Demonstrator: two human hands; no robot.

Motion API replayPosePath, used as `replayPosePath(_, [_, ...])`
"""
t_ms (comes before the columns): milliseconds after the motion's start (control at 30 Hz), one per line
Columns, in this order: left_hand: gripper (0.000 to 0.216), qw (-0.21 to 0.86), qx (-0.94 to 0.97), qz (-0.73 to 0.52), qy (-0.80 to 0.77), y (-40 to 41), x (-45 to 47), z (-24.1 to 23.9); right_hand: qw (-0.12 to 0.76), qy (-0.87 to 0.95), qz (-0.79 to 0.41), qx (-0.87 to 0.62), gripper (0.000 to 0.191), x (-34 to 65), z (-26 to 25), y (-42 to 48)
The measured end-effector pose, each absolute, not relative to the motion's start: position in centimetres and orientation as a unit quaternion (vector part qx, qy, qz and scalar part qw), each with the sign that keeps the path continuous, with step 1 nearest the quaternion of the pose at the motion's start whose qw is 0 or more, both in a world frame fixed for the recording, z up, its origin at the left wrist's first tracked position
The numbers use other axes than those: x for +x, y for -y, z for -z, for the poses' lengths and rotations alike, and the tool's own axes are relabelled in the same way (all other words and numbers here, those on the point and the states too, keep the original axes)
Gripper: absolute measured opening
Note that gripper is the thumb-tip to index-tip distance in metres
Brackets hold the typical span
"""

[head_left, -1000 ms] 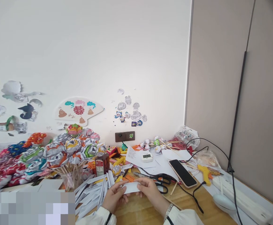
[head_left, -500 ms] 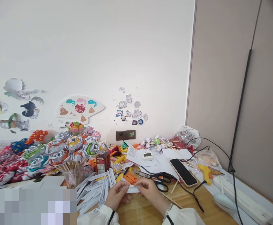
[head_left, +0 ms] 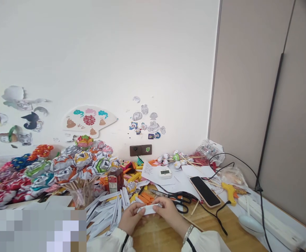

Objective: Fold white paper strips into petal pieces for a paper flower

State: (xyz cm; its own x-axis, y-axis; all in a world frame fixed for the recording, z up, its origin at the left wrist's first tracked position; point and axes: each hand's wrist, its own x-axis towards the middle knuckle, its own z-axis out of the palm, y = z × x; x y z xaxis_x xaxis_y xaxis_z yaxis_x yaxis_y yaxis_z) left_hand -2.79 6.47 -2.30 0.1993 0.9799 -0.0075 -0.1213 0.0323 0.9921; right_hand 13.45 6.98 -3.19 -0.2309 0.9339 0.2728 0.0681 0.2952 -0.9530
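A small folded strip of white paper (head_left: pixel 149 209) is held level between my two hands, just above the wooden tabletop. My left hand (head_left: pixel 131 216) pinches its left end, thumb on the near face. At the other end, my right hand (head_left: pixel 166 210) grips the strip the same way, thumb on top and fingers behind. Beyond the hands lie orange folded paper pieces (head_left: pixel 145 198). Black-handled scissors (head_left: pixel 180 201) rest just past my right hand. A heap of folded white paper strips (head_left: pixel 102 217) spreads out beside my left hand.
Many paper flowers (head_left: pixel 66 164) crowd the left side, near a cup of sticks (head_left: pixel 80 196) and a bottle (head_left: pixel 115 180). Toward the right are a white timer (head_left: pixel 165 172), a phone (head_left: pixel 205 191), a yellow glue gun (head_left: pixel 229 193), black cables and a white power strip (head_left: pixel 271 224).
The paper strip has tilted up so its white face shows between my thumbs. Both hands stay in nearly the same place, still holding it.
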Motion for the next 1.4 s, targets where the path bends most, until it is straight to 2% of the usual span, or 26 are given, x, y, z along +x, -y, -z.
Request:
replayPosePath(500, [0.045, 0.592, 0.512, -0.456, -0.424, -6.52, -2.92, 2.3, 0.461, 0.671, -0.441, -0.378, 0.027, 13.59, 2.94, -6.45])
replayPosePath(967, [0.039, 0.59, 0.535, -0.439, -0.414, -6.7, -2.92, 2.62, 0.469, 0.678, -0.401, -0.399, 0.019, 13.65, 3.24, -6.43])
replayPosePath(1400, [0.038, 0.604, 0.535, -0.423, -0.413, -7.1, -3.48, 2.55, 0.442, 0.678, -0.476, -0.344, 0.024, 14.15, 2.77, -6.62])
